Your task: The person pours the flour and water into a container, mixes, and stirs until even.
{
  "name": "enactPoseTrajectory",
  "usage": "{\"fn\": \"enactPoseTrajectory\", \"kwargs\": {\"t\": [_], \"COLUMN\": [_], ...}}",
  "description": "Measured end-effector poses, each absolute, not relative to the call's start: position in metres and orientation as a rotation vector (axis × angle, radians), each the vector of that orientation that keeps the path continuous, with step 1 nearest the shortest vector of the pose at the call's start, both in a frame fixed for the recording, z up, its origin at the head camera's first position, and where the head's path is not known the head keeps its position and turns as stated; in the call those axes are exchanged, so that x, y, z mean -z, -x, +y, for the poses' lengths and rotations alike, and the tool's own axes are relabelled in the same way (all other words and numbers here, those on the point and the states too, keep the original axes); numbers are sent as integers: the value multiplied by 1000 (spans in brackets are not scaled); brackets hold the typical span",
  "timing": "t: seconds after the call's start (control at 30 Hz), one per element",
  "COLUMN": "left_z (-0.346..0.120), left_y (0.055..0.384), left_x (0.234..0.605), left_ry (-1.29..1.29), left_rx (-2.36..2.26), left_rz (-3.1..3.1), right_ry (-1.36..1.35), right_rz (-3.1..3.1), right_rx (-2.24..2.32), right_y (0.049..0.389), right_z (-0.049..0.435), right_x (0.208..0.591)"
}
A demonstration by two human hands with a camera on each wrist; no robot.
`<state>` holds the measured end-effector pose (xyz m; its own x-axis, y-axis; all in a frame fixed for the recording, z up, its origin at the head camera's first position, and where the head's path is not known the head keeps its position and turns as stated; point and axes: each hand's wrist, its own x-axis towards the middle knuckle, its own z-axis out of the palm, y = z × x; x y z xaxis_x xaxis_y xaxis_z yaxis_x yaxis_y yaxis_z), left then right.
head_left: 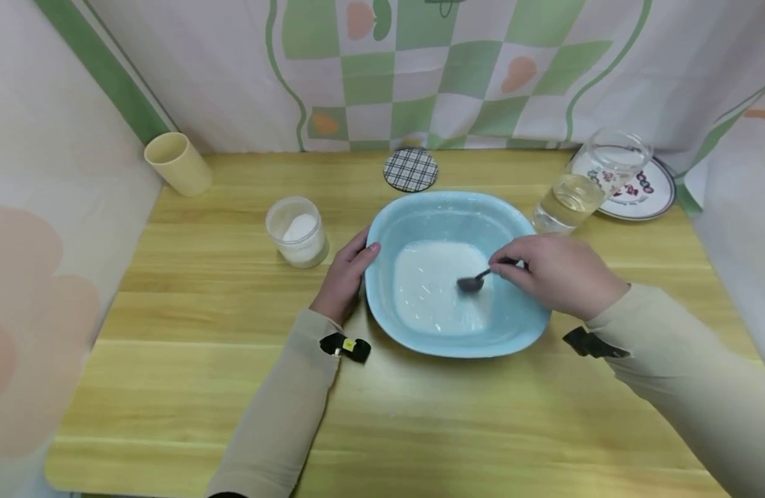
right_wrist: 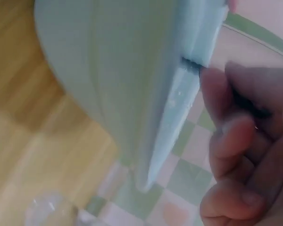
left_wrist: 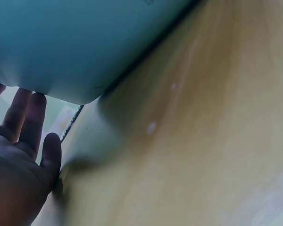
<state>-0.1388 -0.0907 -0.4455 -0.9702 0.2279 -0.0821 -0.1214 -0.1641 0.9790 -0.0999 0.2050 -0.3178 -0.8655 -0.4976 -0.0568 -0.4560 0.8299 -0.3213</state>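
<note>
A light blue plastic basin [head_left: 460, 348] stands on the wooden table with a shallow, whitish liquid [head_left: 426, 290] in it. At its left side my left hand [head_left: 345, 280] grips the rim, thumb on top; the left wrist view has the fingers [left_wrist: 34, 115] against the outer wall. My right hand [head_left: 559, 273] reaches over the right rim and pinches the handle of a small dark spoon [head_left: 470, 284]. The bowl of the spoon is down in the liquid, slightly blurred. In the right wrist view the fingers [right_wrist: 233, 136] are curled round the dark handle.
Left of the basin is a clear jar [head_left: 303, 242] of white powder. A yellow cup [head_left: 179, 166] stands at the back left, a checked coaster [head_left: 411, 169] behind the basin. Close by on the right, a glass jug [head_left: 566, 204] of clear liquid stands before a patterned plate [head_left: 659, 197].
</note>
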Motion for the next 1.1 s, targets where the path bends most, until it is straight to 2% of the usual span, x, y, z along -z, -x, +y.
{"fn": "enactPoseTrajectory", "kwargs": {"t": [0.63,0.87,1.1], "left_z": [-92,-92,-91], "left_y": [138,138,138], "left_x": [444,445,445], "left_ry": [-147,-128,-132], "left_rx": [-2218,-2228,-2245], "left_rz": [1883,1861,1841], "right_ry": [651,687,707], "right_rz": [2780,2931,2762], "right_rx": [513,488,511], "right_y": [99,99,98], "right_z": [210,208,206], "right_x": [317,319,316]}}
